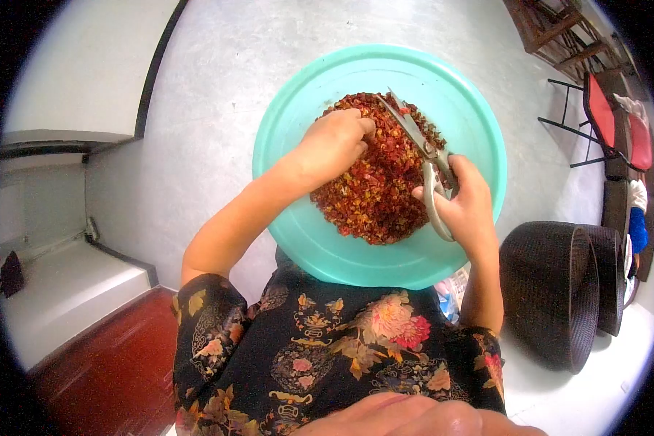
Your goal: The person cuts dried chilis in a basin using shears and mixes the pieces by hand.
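Observation:
A heap of chopped dried red chilies (370,185), flakes and small pieces mixed with yellowish seeds, fills the middle of a wide turquoise basin (309,243). My right hand (466,207) grips a pair of scissors (412,129) by its pale handles. The blades stand slightly apart and point to the upper left, over the far side of the heap; a bright red bit lies by them. My left hand (338,144) is closed with curled fingers at the heap's upper left, left of the blades. Whatever its fingertips pinch is hidden.
Two dark woven baskets (548,291) stand on the floor at the right. Beyond them are a red folding chair (599,109) and wooden furniture (559,33). A white ledge (73,291) runs along the left, above a red-brown surface (109,363).

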`<state>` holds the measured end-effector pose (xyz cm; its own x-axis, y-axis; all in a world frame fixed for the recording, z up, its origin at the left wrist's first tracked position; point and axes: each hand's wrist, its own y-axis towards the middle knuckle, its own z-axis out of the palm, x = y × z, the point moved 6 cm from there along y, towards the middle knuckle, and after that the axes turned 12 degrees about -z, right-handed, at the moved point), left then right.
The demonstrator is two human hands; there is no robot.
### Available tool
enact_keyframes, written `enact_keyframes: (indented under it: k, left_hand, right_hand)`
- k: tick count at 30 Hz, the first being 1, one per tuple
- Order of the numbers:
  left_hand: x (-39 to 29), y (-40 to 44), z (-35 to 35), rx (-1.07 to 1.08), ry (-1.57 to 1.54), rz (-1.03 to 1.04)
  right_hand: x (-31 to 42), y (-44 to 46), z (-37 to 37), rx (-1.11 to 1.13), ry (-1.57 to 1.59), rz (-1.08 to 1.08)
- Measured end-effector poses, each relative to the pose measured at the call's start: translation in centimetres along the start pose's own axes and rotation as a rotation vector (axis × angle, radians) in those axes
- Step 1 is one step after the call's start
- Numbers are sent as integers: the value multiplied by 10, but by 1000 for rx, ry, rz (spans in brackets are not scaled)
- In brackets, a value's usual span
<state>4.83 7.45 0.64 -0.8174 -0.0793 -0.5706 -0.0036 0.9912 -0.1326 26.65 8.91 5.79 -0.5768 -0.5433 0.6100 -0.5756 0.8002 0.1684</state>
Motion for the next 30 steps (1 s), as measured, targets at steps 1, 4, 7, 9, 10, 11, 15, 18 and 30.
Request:
enact_keyframes:
  k: [1,4,7,9,10,11,15,18,30]
  left_hand:
    - [0,1,0,1,18,-8]
    - [4,2,-3,-88,-102,5]
    - [11,6,-9,27,-634,-156]
    - [18,8,-4,184,-965,-222]
    - [18,8,2,351,-1291,-289]
    - [17,7,2,401,-1404,-289]
    - [15,6,4,438,-1445,-371]
    - [24,9,14,489,-1484,-398]
    - [29,9,23,573,-1513,-409]
  right_hand:
    - [0,0,0,1,0,1]
    - [1,1,-2,-12,20,6]
    - [5,3,-5,21,-15,-20]
    - [5,4,-1,135,-35,18]
    - [4,3,0,133,-38,15]
    - [2,1,3,142,-78,-3]
    - [5,0,3,155,-112,-26]
    - [11,3,3,159,-146,-36]
    - [10,3,4,112,-219,-81]
